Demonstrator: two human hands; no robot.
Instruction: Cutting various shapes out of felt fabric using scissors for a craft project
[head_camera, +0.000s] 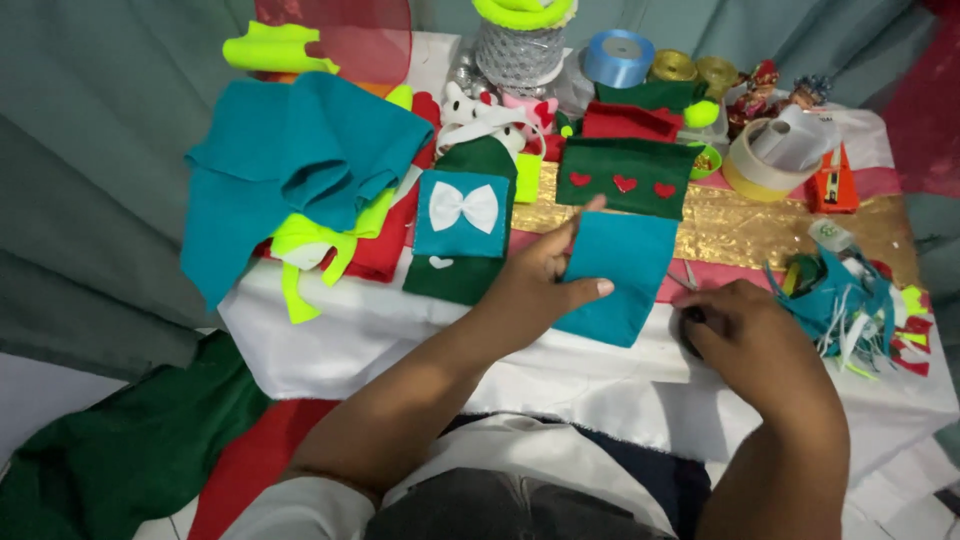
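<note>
Partly hidden scissors (688, 277) (under right hand (755, 335))

teal felt piece (612, 272), green pouch (628, 177) with red hearts (624, 183)

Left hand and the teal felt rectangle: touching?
Touching. The head view shows the left hand with its thumb lying on the teal felt rectangle and a finger along its left edge.

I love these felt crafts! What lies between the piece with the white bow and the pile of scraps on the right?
In the head view: the teal felt piece held by the left hand, then the right hand.
</note>
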